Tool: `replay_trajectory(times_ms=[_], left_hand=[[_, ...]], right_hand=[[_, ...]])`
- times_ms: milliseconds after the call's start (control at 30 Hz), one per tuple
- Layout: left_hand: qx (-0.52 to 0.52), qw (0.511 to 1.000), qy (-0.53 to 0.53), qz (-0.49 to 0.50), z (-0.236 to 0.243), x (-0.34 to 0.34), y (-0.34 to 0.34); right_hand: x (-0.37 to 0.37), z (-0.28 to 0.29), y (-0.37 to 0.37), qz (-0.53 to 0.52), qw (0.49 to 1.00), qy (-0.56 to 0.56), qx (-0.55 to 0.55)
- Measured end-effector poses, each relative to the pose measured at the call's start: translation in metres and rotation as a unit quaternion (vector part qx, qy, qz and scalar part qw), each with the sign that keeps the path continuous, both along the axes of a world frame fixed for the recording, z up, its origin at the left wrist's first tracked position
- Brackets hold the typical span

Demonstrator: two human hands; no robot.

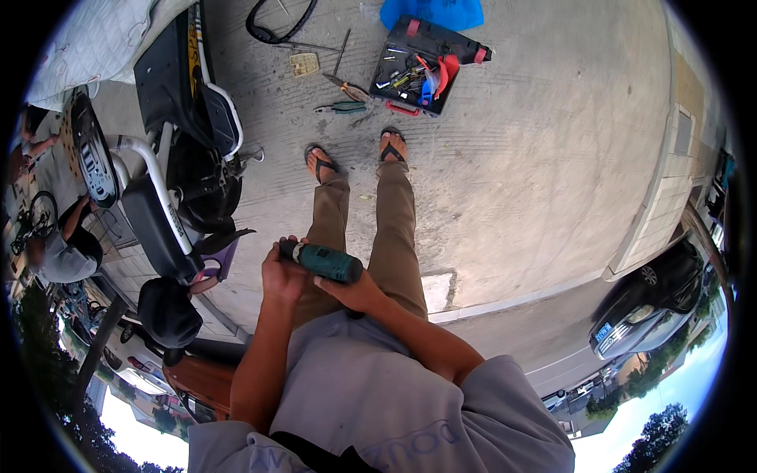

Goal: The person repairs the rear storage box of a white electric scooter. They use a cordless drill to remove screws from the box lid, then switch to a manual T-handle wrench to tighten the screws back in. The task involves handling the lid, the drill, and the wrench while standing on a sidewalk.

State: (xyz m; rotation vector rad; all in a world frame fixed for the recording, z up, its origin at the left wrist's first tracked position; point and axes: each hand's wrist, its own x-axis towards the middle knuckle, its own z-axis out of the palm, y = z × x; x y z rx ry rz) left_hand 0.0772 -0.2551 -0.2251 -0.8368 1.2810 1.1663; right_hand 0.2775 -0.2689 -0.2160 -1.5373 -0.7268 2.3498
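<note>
Clearly, both hands are busy with one green drill (pixel 330 263), held in front of the body at about lap level, lying crosswise above the brown trousers (pixel 398 229). Its nose points to the person's left and slightly away, while its rear end sits lower and to the right.

The left forearm rises almost straight from the lower edge, elbow low, and the left hand (pixel 284 272) is closed around the nose, with fingertips showing just past its far side. The right arm comes out of a grey sleeve, bends at the elbow and slants inward across the belly. The right hand (pixel 348 290) grips the drill from beneath its rear part, its thumb lying against the near side; the other fingers are hidden under the tool, so I cannot tell exactly how they wrap.

Both feet, in dark flip-flops (pixel 323 164), stand apart on the concrete. Beyond them lies an open black toolbox (pixel 432 35) full of hand tools, with green-handled pliers (pixel 347 106), orange-handled pliers (pixel 352 91) and a pale yellow tray (pixel 303 65) beside it. A white-framed scooter (pixel 158 225) stands to the left.
</note>
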Motion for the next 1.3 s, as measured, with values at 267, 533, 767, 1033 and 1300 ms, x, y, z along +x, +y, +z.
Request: replay_trajectory(times_ms=[267,533,767,1033,1300], left_hand=[[-0.016,1.0,0.01,0.003,-0.019,-0.015,-0.022],[-0.015,1.0,0.009,0.02,-0.025,-0.018,-0.029],[-0.036,0.999,-0.001,-0.039,-0.05,-0.028,-0.045],[-0.062,0.866,0.185,-0.46,-0.057,-0.018,-0.072],[-0.183,0.575,0.332,-0.725,-0.087,-0.009,-0.048]], right_hand=[[-0.006,0.001,0.009,0.015,0.998,0.007,-0.067],[-0.014,-0.016,-0.009,0.004,1.0,-0.014,-0.028],[-0.011,-0.019,0.035,0.016,0.993,-0.049,-0.11],[0.005,-0.194,0.092,-0.228,0.945,-0.109,-0.206],[0.02,-0.436,0.203,0.166,0.891,-0.42,0.046]])
